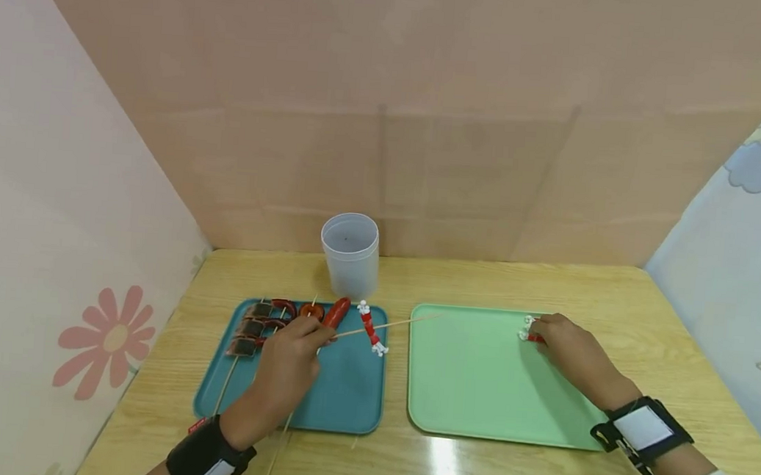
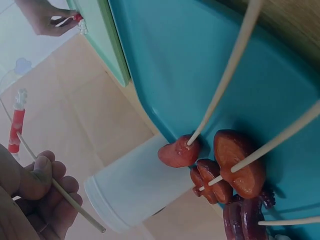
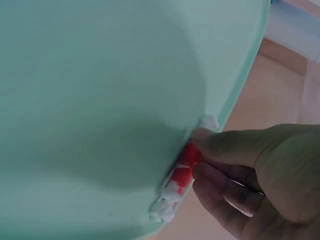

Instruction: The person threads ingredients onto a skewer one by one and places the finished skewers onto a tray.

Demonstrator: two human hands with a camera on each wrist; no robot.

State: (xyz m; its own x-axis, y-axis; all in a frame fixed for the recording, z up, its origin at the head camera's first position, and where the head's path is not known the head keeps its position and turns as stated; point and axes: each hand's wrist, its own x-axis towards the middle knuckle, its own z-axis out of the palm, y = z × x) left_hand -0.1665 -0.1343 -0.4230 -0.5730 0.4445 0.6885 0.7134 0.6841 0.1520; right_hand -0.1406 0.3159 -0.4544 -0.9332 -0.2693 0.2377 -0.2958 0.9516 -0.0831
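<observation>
In the head view my left hand (image 1: 288,363) grips a thin wooden skewer (image 1: 408,322) above the blue tray. One red stick with frilly white ends (image 1: 370,327) is threaded crosswise on that skewer, whose pointed tip reaches over the green tray's left edge. The left wrist view shows the skewer (image 2: 70,200) between thumb and curled fingers. At the far right of the green tray (image 1: 477,377), my right hand (image 1: 574,354) pinches a second red stick with white ends (image 3: 182,172) between thumb and fingers. This stick lies close along the tray's rim.
The blue tray (image 1: 342,404) holds several loaded skewers of toy food on its left side, including a red sausage (image 1: 337,312); some handles jut past the front edge. Behind it stands a translucent cup (image 1: 352,265). A tan panel (image 1: 426,160) closes off the table's back.
</observation>
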